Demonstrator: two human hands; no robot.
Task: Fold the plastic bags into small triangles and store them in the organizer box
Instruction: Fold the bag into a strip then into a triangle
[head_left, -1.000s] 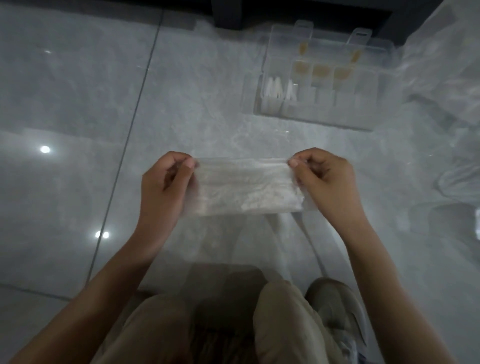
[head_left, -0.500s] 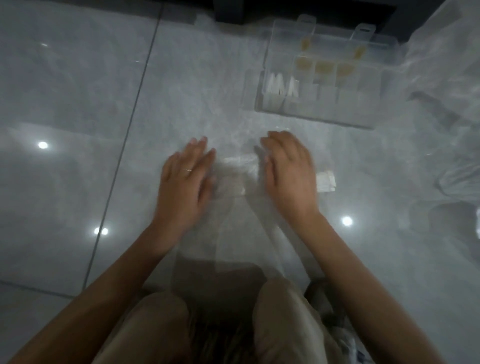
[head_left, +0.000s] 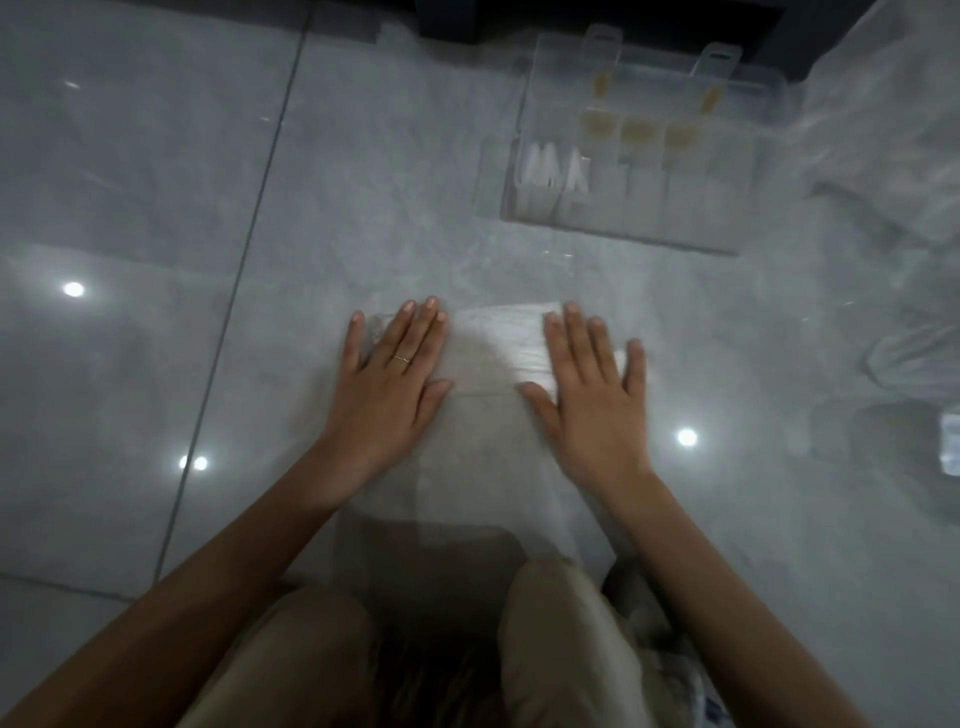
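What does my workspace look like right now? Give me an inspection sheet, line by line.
Surface: glossy grey floor tiles, lights reflected in them.
Job's things: clear plastic bag lying flat, top part folded over; open organizer box beyond it, white folded triangles in its left compartment; loose plastic bags heaped at right.
Clutter: nothing seen.
Grippers: left hand and right hand flat, fingers straight, pressing the bag.
Cables: nothing seen.
Surroundings: dark furniture base at top; beige trouser knees below.

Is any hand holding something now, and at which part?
Nothing is gripped: left hand and right hand press flat on the plastic bag, one on each end.
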